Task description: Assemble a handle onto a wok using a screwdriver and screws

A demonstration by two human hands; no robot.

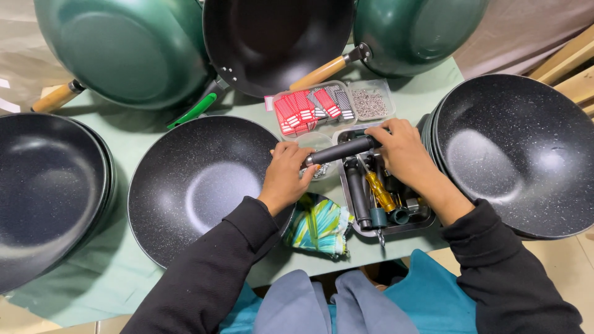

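A speckled black pan (192, 185) lies in front of me on the green cloth. My left hand (286, 175) grips its right rim where a black handle (340, 150) meets it. My right hand (403, 148) holds the far end of that handle, which points right over a metal tray (427, 224). In the tray lie a yellow-handled screwdriver (380, 191), another black handle (358, 195) and small parts.
Stacks of black pans stand at the left (43, 192) and right (516, 151). Green woks (124, 49) and a dark wok (278, 37) lean at the back. Clear boxes of red packets (306, 109) and screws (370, 102) sit behind the tray. A colourful cloth (318, 226) lies near me.
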